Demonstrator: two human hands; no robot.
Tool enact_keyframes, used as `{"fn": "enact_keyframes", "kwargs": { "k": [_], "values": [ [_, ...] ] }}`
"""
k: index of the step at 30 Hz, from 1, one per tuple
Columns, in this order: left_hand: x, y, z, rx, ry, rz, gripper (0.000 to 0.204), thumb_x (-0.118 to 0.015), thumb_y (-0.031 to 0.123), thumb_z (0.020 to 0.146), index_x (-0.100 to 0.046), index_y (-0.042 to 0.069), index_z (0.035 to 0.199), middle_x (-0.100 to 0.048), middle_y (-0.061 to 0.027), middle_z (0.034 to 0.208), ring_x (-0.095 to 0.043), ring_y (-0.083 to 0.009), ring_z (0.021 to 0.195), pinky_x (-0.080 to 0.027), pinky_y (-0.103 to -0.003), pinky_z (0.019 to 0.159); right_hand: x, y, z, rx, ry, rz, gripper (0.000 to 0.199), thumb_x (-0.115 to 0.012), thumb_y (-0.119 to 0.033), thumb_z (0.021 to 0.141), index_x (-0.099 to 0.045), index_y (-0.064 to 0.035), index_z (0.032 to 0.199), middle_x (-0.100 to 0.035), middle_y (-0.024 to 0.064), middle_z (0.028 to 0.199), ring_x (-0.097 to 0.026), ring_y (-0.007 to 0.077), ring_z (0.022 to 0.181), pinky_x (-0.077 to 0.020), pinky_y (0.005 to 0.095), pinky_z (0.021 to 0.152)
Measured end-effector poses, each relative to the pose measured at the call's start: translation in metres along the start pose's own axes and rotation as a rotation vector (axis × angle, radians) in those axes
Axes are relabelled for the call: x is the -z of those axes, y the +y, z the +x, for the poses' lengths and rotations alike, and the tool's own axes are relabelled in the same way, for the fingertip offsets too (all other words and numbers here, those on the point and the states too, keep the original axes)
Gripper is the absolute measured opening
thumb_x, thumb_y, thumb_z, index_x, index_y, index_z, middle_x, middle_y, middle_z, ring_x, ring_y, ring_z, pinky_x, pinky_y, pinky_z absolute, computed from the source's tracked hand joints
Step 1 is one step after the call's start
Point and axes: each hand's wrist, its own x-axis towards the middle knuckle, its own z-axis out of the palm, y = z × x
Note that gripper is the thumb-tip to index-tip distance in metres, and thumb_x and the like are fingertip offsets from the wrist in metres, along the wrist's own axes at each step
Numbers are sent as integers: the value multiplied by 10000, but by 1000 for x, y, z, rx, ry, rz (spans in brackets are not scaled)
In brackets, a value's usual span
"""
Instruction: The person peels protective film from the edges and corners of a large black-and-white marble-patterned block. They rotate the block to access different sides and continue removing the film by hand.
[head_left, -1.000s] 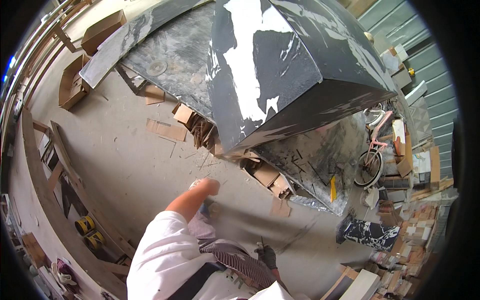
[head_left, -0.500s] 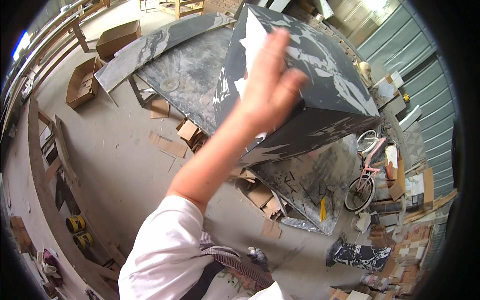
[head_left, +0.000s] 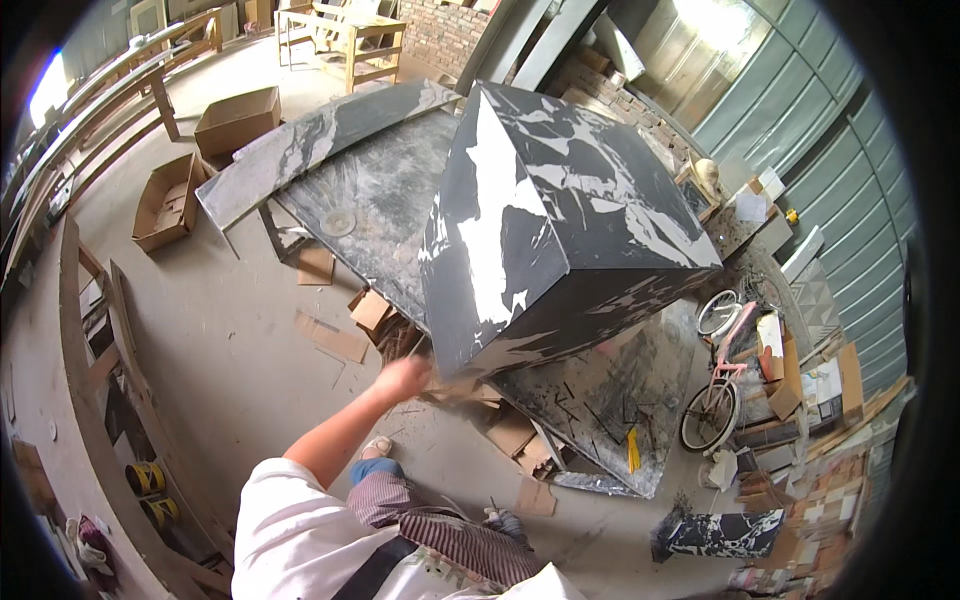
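Observation:
My left hand (head_left: 405,378), bare and smeared by motion, is beside the lower near corner of a large black block with white marbled patches (head_left: 600,190). Whether it touches that corner I cannot tell, and its fingers do not show clearly. The block rests on a dusty dark worktable (head_left: 385,190), with tabletop showing on both sides. Past the edge of my striped apron (head_left: 465,540), a grey shape looks like my right hand (head_left: 507,522) in a glove; its fingers and anything in them are too small to make out.
A yellow tool (head_left: 633,450) and dark strips lie on the table's right part. Cardboard boxes (head_left: 168,200) stand at far left; scraps lie under the table. On the right are a pink bicycle (head_left: 725,370) and a black-and-white slab piece (head_left: 725,534). A long bench (head_left: 75,340) runs along the left.
My left hand has swept down from in front of the block's upper faces to its lower near corner. The view has shifted, and the block's white-patched left face now shows fully.

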Motion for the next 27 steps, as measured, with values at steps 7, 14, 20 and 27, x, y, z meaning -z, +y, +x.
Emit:
{"fn": "enact_keyframes", "kwargs": {
  "k": [7, 14, 20, 27],
  "values": [
    [208, 134, 80, -493, 1009, -438, 359, -581, 228, 1013, -631, 10, 1293, -629, -197, 1326, -581, -301, 1259, -436, -383, 1071, 9, -29, 28, 64, 56, -1, 275, -499, -291, 1009, -682, -91, 1053, -706, 145, 989, -679, 315, 921, -526, 429, 836],
    [289, 212, 153, -724, 1032, -220, 411, -425, 320, 1074, -713, 42, 1166, -624, -158, 1306, -480, -263, 1349, -168, -457, 1238, 16, -55, 44, 92, 87, 12, 262, -500, -279, 1011, -680, -92, 1048, -704, 140, 987, -677, 307, 919, -527, 423, 834],
    [192, 246, 75, -1073, 1071, -116, 230, -511, 105, 932, -735, 81, 883, -700, -82, 1006, -572, -336, 1146, -355, -517, 1109, 8, -51, 44, 50, 135, 38, 252, -501, -269, 1013, -679, -93, 1044, -702, 135, 985, -675, 299, 918, -527, 418, 833],
    [92, 248, -65, -1655, 79, 39, 243, -707, 224, 924, -688, -14, 972, -649, -113, 811, -676, -295, 787, -591, -401, 725, -9, -43, 62, 143, 189, 20, 240, -503, -257, 1015, -676, -93, 1039, -700, 130, 984, -674, 291, 917, -527, 413, 831]
  ]
}}
